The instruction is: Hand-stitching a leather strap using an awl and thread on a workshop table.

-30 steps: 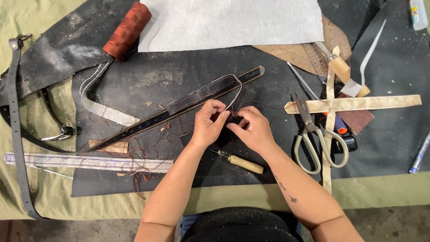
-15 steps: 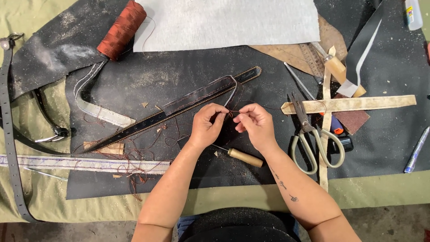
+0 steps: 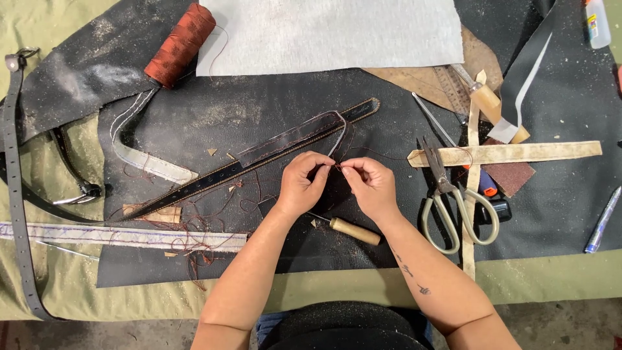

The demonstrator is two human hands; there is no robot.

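Both hands meet over the middle of the black mat (image 3: 259, 116). The left hand (image 3: 303, 183) and right hand (image 3: 368, 185) have fingertips pinched together on a thin red thread (image 3: 382, 154), which runs off to the right from the pinch; whether a needle is there too is too small to tell. Just above the hands lies the dark belt (image 3: 259, 163), stitched along its edges, running diagonally from lower left to upper right, with a looped strap end beside the fingers.

Below the hands, touching neither, lies an awl (image 3: 346, 229) with a wooden handle. To the right, scissors (image 3: 453, 201) rest across pale leather strips (image 3: 512, 153). A spool (image 3: 180, 45) of red thread sits upper left, next to a grey sheet (image 3: 324, 32). Loose red thread scraps (image 3: 194, 220) litter the mat left of the left forearm. A grey belt (image 3: 16, 181) runs down the far left edge, and a pen (image 3: 602, 220) lies at far right.

Compared with half a second ago, the hands hold the same pinch, and the awl, scissors and spool lie unmoved.
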